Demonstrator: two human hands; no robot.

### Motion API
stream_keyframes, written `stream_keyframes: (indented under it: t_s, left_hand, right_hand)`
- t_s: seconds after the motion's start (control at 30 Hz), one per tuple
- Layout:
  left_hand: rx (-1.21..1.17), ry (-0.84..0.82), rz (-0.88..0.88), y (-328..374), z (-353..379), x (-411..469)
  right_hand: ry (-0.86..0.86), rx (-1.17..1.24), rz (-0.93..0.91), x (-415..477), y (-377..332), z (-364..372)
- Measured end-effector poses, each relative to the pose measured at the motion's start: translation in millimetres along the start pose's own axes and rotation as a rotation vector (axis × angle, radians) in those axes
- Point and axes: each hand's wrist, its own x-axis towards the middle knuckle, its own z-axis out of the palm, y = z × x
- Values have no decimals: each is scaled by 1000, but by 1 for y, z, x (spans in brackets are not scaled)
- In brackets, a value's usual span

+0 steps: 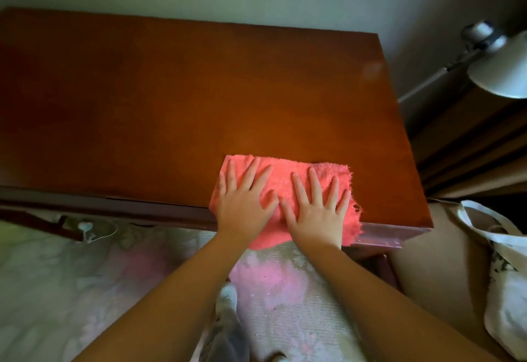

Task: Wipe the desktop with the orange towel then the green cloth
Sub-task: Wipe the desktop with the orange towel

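Orange towel (285,182) lies at the counter (171,99) near edge, partly overhanging. Both hands, left hand (245,205) and right hand (316,213), press it with fingers spread flat, gripping nothing; it may perhaps slide off.

One orange towel (285,185), two hands, one desktop (185,99), one lamp (502,73), one bag (507,276).

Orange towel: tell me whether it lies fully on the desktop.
No. The orange towel overhangs the desktop's near edge, pressed flat under both hands.
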Motion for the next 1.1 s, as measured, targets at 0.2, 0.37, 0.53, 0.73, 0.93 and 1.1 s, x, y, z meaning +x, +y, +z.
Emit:
stream_keyframes:
  t_s: [0.2,0.37,0.53,0.73,0.93,1.1]
  left_hand:
    - [35,-44,-159,-97,-19,-8]
    - [45,-55,-252,-161,-31,2]
    - [73,-87,-385,-229,-42,19]
    - [64,-63,-447,-278,-46,54]
    - [74,-69,-417,-267,-38,94]
    - [59,-108,-349,-244,-33,124]
  right_hand:
    - [-89,-48,-178,18,-93,11]
    - [-74,-31,-290,40,-158,18]
    - [-81,-7,-392,71,-226,24]
    - [6,44,-430,106,-274,27]
    - [-46,73,-409,138,-255,17]
    - [-39,77,-335,155,-225,9]
